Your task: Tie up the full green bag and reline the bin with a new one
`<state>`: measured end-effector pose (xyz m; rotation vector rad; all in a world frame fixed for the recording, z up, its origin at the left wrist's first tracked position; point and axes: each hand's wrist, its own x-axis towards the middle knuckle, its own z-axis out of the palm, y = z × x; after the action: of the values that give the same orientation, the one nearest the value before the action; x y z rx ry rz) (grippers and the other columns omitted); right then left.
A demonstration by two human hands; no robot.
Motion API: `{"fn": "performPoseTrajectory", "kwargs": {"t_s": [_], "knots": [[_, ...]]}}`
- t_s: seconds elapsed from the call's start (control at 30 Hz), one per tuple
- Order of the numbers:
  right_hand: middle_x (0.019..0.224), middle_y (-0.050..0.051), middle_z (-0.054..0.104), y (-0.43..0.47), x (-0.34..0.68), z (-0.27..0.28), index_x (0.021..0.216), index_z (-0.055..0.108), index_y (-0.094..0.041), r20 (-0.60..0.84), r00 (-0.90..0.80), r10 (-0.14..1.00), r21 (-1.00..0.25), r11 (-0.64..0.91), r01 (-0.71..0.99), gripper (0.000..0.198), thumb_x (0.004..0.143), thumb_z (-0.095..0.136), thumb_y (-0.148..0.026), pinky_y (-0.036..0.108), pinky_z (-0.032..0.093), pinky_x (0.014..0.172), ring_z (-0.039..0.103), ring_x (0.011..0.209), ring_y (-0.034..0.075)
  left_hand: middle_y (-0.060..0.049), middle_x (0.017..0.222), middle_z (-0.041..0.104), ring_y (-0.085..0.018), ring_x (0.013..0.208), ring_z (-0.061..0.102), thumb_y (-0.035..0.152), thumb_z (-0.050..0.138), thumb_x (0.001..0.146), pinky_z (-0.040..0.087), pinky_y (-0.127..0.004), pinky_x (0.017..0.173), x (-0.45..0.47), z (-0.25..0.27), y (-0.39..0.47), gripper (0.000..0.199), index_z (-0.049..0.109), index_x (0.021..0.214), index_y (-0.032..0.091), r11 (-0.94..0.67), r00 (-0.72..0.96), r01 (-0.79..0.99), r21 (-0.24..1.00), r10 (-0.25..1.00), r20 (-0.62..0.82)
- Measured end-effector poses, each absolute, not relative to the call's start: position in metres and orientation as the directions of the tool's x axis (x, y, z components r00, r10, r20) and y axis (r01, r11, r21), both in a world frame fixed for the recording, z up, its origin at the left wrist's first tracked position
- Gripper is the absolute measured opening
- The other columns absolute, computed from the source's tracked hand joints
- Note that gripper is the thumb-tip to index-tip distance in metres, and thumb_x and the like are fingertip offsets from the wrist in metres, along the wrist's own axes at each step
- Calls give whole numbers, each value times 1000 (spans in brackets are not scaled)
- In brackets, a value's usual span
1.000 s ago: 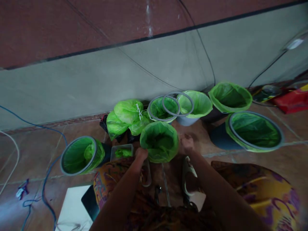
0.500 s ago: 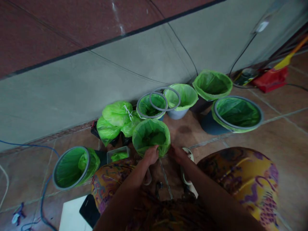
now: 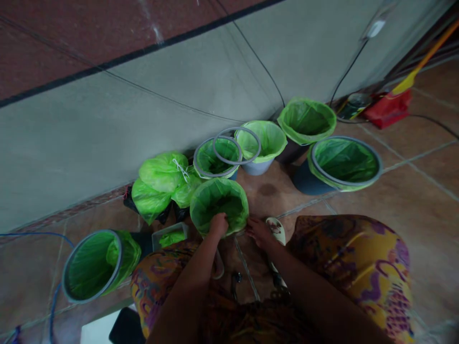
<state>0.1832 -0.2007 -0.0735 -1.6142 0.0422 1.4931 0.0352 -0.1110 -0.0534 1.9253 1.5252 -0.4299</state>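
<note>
At the near rim of the lined bin (image 3: 218,203), the left hand (image 3: 219,223) is curled over the edge, fingers closed on the green liner where it folds over the lip. Just beside it, the right hand (image 3: 258,231) sits low against the bin's near side, fingers bent at the liner's hem, though whether it is actually pinching the plastic cannot be told from this angle. That bin stands upright on the tiled floor (image 3: 412,191), right in front of the person's knees, which are draped in patterned cloth (image 3: 355,258).

Out from there: a pale sandal (image 3: 276,228) peeks out just beside the right hand. Tied green bags (image 3: 161,179) are heaped to the left of the bin, touching it. Behind it, against the grey wall (image 3: 107,129), two smaller lined bins stand side by side, with a loose grey ring (image 3: 236,145) resting across both rims. Further right, a dark bin with a green liner (image 3: 306,119), and in front of that a wide bin with a grey ring clamped on its liner (image 3: 344,162). Far left, a tipped bin (image 3: 96,263) lies on its side, mouth toward the camera. A small clear tub (image 3: 169,235) sits between it and the held bin. A red dustpan (image 3: 389,107) lies well apart, at the far right by the wall.
</note>
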Motion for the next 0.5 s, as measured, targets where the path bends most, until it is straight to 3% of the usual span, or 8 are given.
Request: {"fn": "performPoseTrajectory", "kwargs": {"t_s": [0.13, 0.27, 0.37, 0.5], "knots": [[75, 4, 74, -201, 176, -71, 81, 72, -20, -790, 221, 572, -589, -608, -532, 19, 74, 71, -38, 27, 53, 65, 69, 72, 17, -19, 120, 77, -29, 115, 73, 10, 54, 92, 56, -33, 94, 33, -52, -110, 31, 76, 115, 11, -114, 234, 968, 223, 731, -641], [72, 6, 73, -200, 182, -77, 76, 70, -20, -757, 366, 541, -653, -645, -396, 17, 75, 65, -36, 30, 54, 60, 68, 66, 19, -18, 127, 74, -27, 122, 70, 11, 54, 93, 53, -33, 101, 39, -35, -107, 36, 70, 125, 12, -113, 222, 970, 214, 766, -603], [69, 6, 72, -196, 194, -84, 71, 69, -21, -708, 467, 530, -692, -651, -311, 16, 75, 63, -36, 30, 53, 59, 68, 67, 22, -16, 133, 71, -25, 126, 66, 15, 50, 98, 48, -32, 110, 47, -17, -109, 36, 66, 130, 13, -137, 262, 950, 281, 842, -473], [88, 9, 78, -176, 207, -82, 87, 73, -20, -556, 576, 599, -793, -590, -152, 25, 81, 57, -37, 32, 57, 76, 72, 89, 25, -13, 123, 74, -23, 119, 68, 20, 49, 101, 50, -32, 108, 60, -9, -128, 29, 70, 121, 16, -269, 411, 871, 410, 857, -311]]}}
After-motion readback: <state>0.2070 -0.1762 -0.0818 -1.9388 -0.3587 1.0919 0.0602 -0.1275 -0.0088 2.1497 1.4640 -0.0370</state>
